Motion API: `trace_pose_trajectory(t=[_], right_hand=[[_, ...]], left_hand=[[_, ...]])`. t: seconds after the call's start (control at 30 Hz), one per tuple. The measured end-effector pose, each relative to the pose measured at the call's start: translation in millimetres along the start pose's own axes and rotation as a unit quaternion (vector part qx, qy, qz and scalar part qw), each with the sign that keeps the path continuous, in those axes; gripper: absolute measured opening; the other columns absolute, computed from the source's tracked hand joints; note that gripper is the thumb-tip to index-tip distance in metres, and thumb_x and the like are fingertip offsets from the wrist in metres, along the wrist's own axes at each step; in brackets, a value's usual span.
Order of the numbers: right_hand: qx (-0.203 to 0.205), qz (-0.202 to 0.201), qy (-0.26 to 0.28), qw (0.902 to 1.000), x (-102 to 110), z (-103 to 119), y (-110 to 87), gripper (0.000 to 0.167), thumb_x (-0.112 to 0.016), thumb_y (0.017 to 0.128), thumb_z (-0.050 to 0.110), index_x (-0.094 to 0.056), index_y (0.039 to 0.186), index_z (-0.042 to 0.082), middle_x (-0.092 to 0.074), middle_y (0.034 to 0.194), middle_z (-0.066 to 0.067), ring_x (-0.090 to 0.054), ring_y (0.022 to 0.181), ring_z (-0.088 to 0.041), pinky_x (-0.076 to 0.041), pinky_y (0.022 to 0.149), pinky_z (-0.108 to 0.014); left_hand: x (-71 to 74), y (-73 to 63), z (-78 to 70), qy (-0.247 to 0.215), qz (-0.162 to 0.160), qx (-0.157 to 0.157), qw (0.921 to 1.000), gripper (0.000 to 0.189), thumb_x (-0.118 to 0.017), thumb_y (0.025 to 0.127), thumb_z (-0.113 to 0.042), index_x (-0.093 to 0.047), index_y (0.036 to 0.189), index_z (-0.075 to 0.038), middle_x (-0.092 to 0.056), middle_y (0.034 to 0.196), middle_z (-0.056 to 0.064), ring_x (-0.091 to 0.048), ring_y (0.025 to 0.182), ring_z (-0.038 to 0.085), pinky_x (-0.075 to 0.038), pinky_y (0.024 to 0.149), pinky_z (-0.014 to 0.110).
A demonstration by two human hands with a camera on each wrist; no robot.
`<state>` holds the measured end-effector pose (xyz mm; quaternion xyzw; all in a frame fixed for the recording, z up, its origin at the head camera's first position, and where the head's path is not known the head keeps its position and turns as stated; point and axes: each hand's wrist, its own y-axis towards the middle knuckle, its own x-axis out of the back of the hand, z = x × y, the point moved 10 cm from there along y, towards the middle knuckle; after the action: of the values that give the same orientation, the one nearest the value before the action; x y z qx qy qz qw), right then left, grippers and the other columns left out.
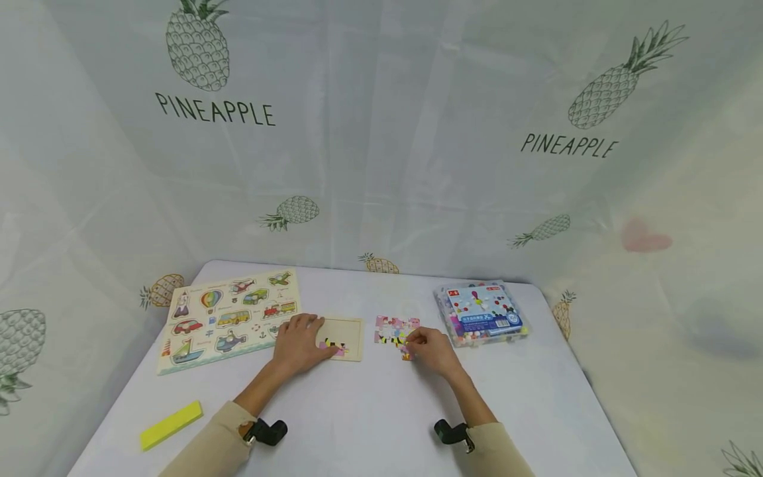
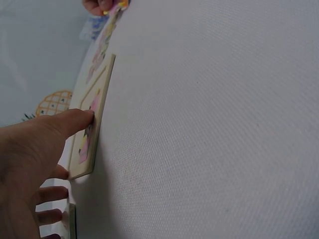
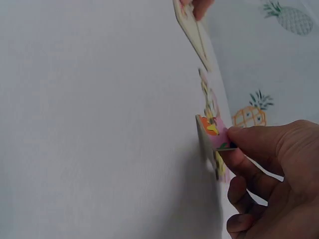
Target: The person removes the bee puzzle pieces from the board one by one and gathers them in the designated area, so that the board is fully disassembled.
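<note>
My left hand (image 1: 300, 344) rests at the left side of a small wooden puzzle tray (image 1: 361, 330), fingers spread. In the left wrist view its thumb presses on pink and yellow puzzle pieces (image 2: 84, 149) lying inside the tray. Right of the tray, loose puzzle pieces (image 1: 386, 322) with pink and yellow print lie grouped on the table. My right hand (image 1: 435, 350) is at the near right side of that group. Between thumb and forefinger it pinches a puzzle piece (image 3: 219, 133), pink with orange and yellow print, tilted and raised off the table in the right wrist view.
A large wooden vehicle puzzle board (image 1: 203, 311) lies at the back left. At the back right sits a clear plastic box (image 1: 485, 315) of colourful parts. A yellow block (image 1: 171, 425) lies front left. A pineapple-print curtain (image 1: 405, 146) hangs behind the white table (image 1: 369, 424).
</note>
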<state>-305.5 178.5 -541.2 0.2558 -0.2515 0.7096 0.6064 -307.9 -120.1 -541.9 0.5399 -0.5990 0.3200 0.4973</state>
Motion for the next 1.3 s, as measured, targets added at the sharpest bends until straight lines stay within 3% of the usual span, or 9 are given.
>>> trace_pose_trajectory(t=[0.23, 0.6, 0.77, 1.13, 1.3], right_hand=[[-0.007, -0.018, -0.009, 0.9998, 10, -11, -0.9, 0.004, -0.075, 0.089, 0.013, -0.072, 0.089, 0.011, -0.064, 0.076, 0.001, -0.056, 0.067, -0.013, -0.045, 0.058, -0.027], [0.003, -0.032, -0.052, 0.9981, 9, -10, -1.7, 0.004, -0.077, 0.087, 0.015, -0.073, 0.087, 0.014, -0.061, 0.075, 0.004, -0.052, 0.069, -0.013, -0.042, 0.061, -0.029], [-0.01, -0.034, -0.057, 0.9977, 9, -14, -2.2, 0.007, -0.078, 0.087, 0.016, -0.071, 0.085, 0.014, -0.059, 0.074, 0.003, -0.051, 0.069, -0.014, -0.041, 0.06, -0.029], [-0.025, -0.041, -0.043, 0.9979, 12, -17, -0.2, 0.007, -0.072, 0.091, 0.016, -0.07, 0.084, 0.016, -0.064, 0.075, 0.005, -0.053, 0.067, -0.013, -0.043, 0.059, -0.028], [0.005, -0.048, -0.031, 0.9984, 9, -2, 0.3, 0.008, -0.071, 0.093, 0.019, -0.071, 0.086, 0.014, -0.063, 0.072, 0.004, -0.053, 0.063, -0.012, -0.042, 0.054, -0.027]], left_hand=[[2.3, -0.7, -1.8, 0.007, -0.007, -0.008, 0.9999, 0.082, -0.073, 0.08, -0.064, -0.06, 0.138, -0.007, -0.055, 0.139, 0.017, -0.044, 0.132, 0.039, -0.034, 0.105, 0.063], [-0.9, -2.6, -1.6, -0.002, 0.012, 0.001, 0.9999, 0.083, -0.073, 0.081, -0.064, -0.058, 0.14, -0.007, -0.053, 0.141, 0.017, -0.043, 0.133, 0.04, -0.033, 0.105, 0.064], [-1.4, -2.9, -2.9, 0.004, 0.007, -0.007, 0.9999, 0.084, -0.071, 0.081, -0.066, -0.059, 0.14, -0.007, -0.053, 0.142, 0.017, -0.043, 0.134, 0.039, -0.034, 0.105, 0.065], [-0.4, -1.7, -1.5, 0.001, 0.01, -0.001, 0.9999, 0.083, -0.071, 0.082, -0.064, -0.058, 0.141, -0.007, -0.053, 0.142, 0.016, -0.042, 0.134, 0.039, -0.033, 0.106, 0.064], [0.9, -1.9, -2.8, 0.005, 0.009, 0.0, 0.9999, 0.082, -0.072, 0.082, -0.063, -0.058, 0.141, -0.008, -0.053, 0.143, 0.016, -0.042, 0.135, 0.039, -0.033, 0.106, 0.064]])
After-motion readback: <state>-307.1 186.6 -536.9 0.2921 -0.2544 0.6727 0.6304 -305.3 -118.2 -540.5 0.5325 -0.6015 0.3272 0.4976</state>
